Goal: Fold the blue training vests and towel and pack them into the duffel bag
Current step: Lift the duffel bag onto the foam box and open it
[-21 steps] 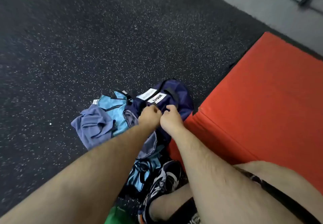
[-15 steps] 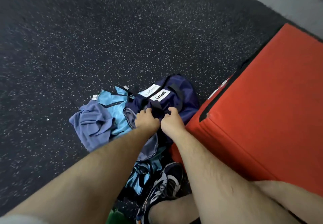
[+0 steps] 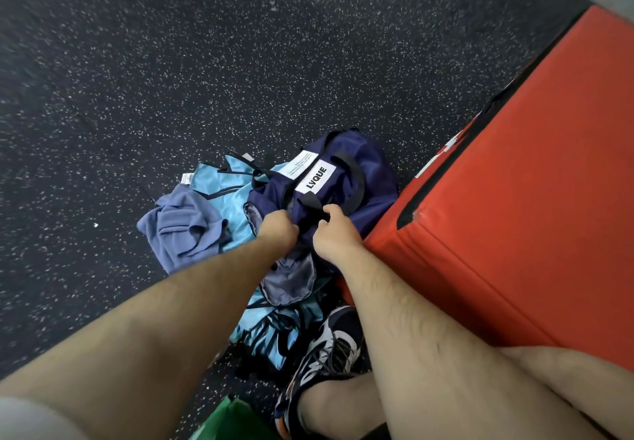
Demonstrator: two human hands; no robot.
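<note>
Clutching duffel bag [image 3: 372,173], left hand [image 3: 278,231] and right hand [image 3: 335,235], fingers [image 3: 332,212] curled into fabric

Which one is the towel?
Start at the big red mat on the right; the navy duffel bag sits beside it. Left of the bag lie shiny light-blue vests, and the towel is the dull, purplish-blue crumpled cloth at their left edge.

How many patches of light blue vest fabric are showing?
2: one vest patch left of the duffel bag beside the towel, another nearer, by the shoe. More may be hidden.
</note>
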